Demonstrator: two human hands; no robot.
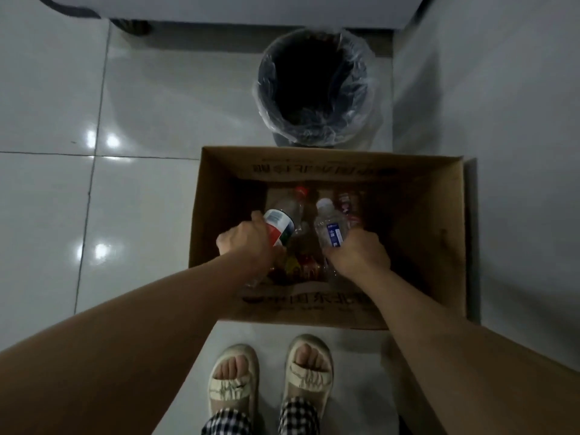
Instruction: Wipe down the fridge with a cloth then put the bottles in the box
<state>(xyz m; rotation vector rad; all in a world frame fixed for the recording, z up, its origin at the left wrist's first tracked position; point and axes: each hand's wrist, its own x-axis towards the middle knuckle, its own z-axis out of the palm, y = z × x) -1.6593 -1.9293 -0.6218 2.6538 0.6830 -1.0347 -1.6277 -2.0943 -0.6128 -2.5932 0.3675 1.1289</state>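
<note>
The scene is dimly lit; overhead lamps are mirrored as glare spots on the glossy floor (100,196). Edges are bent by wide-angle distortion, and details are softened.

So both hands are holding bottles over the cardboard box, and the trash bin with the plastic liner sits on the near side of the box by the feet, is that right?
Not quite. The left hand and right hand do hold bottles over the cardboard box, but the head view shows the trash bin on the far side of the box, away from the feet.
</note>
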